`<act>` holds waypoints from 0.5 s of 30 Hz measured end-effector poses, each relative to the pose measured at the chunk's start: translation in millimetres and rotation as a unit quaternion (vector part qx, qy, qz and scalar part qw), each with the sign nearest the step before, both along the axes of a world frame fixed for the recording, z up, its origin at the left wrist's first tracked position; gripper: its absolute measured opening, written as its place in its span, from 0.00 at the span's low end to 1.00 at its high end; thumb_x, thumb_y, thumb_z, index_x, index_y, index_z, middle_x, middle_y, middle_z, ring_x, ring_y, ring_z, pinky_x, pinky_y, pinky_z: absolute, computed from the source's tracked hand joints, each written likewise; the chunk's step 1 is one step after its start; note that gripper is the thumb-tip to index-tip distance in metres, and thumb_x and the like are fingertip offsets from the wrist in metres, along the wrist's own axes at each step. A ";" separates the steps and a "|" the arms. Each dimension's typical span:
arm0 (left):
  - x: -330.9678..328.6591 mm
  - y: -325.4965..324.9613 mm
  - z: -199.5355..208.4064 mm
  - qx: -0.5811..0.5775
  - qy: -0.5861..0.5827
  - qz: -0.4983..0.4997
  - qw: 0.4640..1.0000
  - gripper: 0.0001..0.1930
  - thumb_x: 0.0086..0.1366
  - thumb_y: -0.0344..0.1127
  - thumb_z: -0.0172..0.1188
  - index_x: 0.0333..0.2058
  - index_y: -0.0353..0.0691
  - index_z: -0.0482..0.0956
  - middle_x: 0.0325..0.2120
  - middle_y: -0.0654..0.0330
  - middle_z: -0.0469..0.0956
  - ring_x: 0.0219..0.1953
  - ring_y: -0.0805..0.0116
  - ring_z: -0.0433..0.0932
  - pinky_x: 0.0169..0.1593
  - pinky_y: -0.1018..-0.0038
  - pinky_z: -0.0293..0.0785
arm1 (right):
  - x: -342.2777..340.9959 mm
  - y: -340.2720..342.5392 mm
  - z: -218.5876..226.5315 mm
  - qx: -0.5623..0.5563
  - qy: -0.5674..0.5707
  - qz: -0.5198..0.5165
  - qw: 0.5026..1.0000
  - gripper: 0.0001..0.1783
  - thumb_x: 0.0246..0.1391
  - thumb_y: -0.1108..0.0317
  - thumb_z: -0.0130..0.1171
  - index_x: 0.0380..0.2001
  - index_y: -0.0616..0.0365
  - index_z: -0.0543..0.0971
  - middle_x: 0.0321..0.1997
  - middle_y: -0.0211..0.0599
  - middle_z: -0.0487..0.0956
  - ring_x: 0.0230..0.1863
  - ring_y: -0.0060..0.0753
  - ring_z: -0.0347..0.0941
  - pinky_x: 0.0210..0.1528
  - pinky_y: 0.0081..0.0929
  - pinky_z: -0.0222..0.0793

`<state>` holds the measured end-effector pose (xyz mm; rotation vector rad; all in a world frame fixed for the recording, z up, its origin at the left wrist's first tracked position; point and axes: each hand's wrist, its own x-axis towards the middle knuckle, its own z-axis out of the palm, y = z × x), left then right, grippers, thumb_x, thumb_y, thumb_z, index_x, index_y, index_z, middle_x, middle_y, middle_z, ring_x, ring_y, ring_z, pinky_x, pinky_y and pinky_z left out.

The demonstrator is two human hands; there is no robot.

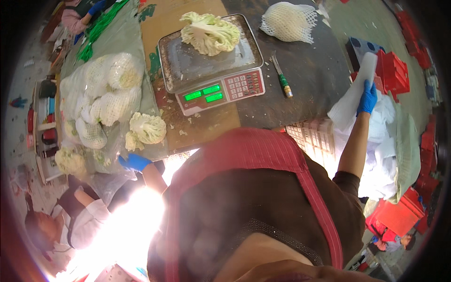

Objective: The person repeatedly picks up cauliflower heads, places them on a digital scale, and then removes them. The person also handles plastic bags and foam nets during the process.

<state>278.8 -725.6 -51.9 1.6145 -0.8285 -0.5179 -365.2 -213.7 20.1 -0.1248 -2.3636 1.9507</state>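
Two hands (135, 162) (368, 98), right gripping foam sleeve (353, 93)

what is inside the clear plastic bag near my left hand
Several pale cauliflowers in white foam netting show through the clear plastic bag. The upper ones cover whatever lies beneath, so a full count isn't possible, and the netting hides much of each head.

Foam sleeve (350, 97) in right hand (367, 98)
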 end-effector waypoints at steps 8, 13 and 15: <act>-275.4 51.7 196.4 -0.229 -0.102 -0.661 0.707 0.23 0.63 0.33 0.60 0.55 0.36 0.69 0.51 0.52 0.72 0.53 0.64 0.70 0.56 0.70 0.66 | 189.9 -275.1 119.5 -0.094 0.088 0.652 0.747 0.28 0.58 0.63 0.58 0.61 0.58 0.68 0.52 0.39 0.77 0.47 0.24 0.73 0.52 0.23 0.68; -298.4 66.0 221.5 -0.026 0.140 -0.729 0.669 0.16 0.64 0.32 0.58 0.50 0.35 0.75 0.46 0.54 0.76 0.48 0.70 0.74 0.51 0.74 0.71 | 198.9 -307.1 154.9 -0.240 -0.134 0.656 0.703 0.22 0.60 0.62 0.56 0.54 0.61 0.73 0.47 0.39 0.79 0.48 0.25 0.74 0.52 0.25 0.69; -305.6 69.0 213.0 -0.181 0.031 -0.714 0.676 0.18 0.64 0.32 0.58 0.52 0.39 0.72 0.50 0.55 0.73 0.50 0.67 0.72 0.52 0.73 0.69 | 206.7 -321.5 145.8 -0.328 -0.211 0.581 0.714 0.19 0.61 0.63 0.55 0.52 0.60 0.73 0.47 0.39 0.77 0.48 0.26 0.74 0.52 0.25 0.70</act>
